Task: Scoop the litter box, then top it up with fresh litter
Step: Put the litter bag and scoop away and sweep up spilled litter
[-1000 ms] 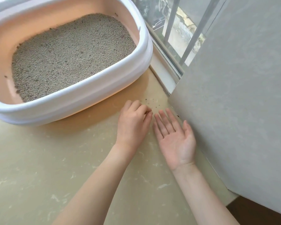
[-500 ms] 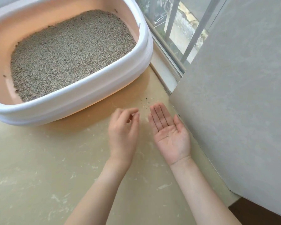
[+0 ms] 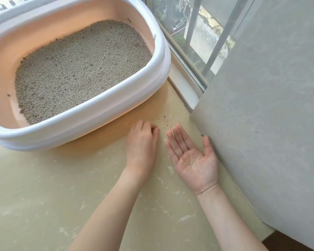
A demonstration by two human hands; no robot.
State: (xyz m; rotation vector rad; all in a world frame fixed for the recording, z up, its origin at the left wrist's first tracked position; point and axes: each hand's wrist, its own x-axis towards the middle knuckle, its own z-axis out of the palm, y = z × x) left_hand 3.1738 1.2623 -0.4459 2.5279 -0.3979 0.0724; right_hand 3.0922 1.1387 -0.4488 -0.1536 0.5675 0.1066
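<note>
A litter box with a white rim [image 3: 98,113] and pink inside stands on the floor at the upper left. It holds a level bed of grey litter [image 3: 80,69]. Several spilled litter grains [image 3: 166,122] lie on the floor just beyond my fingertips. My left hand [image 3: 141,144] rests palm down beside the box, its fingers curled onto the floor; what is under the fingertips is hidden. To its right, my right hand [image 3: 190,156] lies palm up with straight fingers, and a single grain [image 3: 189,163] sits in the palm.
A grey wall panel [image 3: 270,105] rises right next to my right thumb. Behind the box runs a white window frame [image 3: 185,84] with glass and railing bars. The beige marbled floor [image 3: 43,196] stretches toward me.
My left hand drew back from the grains, then moved forward toward them again. My right hand shifted slightly and stays palm up; a grain now shows in its palm. The view tilted.
</note>
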